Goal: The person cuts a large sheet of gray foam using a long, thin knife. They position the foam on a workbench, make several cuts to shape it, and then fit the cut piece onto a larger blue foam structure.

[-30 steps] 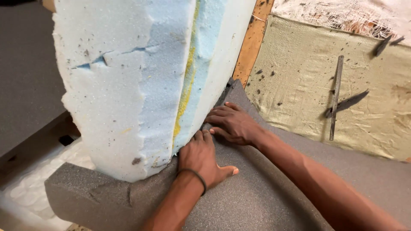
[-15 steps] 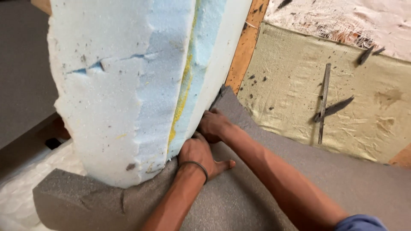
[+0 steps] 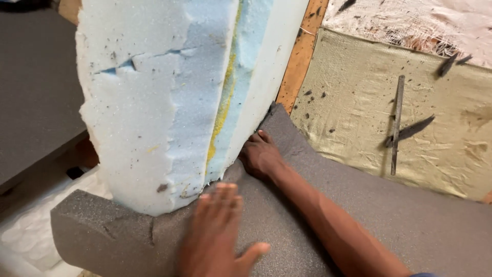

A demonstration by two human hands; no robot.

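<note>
A thick white and pale blue foam block [image 3: 169, 102] with a yellow glue seam stands on end on a grey foam sheet [image 3: 389, 215]. My left hand [image 3: 218, 233] lies flat, palm down, on the grey sheet just below the block's lower edge, and it looks blurred. My right hand [image 3: 261, 154] presses into the crease where the grey sheet meets the block's side. Its fingertips are hidden in that gap, and only the thumb and knuckles show.
Behind the grey sheet lies tan burlap [image 3: 359, 102] with a long metal tool [image 3: 396, 123] and a dark blade [image 3: 412, 129] on it. A wooden rail [image 3: 300, 56] runs beside the block. White quilted padding [image 3: 31, 236] is at the lower left, and frayed white webbing [image 3: 410, 25] at the top right.
My left hand has slid back from the block's base toward me and now lies flat. My right hand has pushed further into the crease beside the block.
</note>
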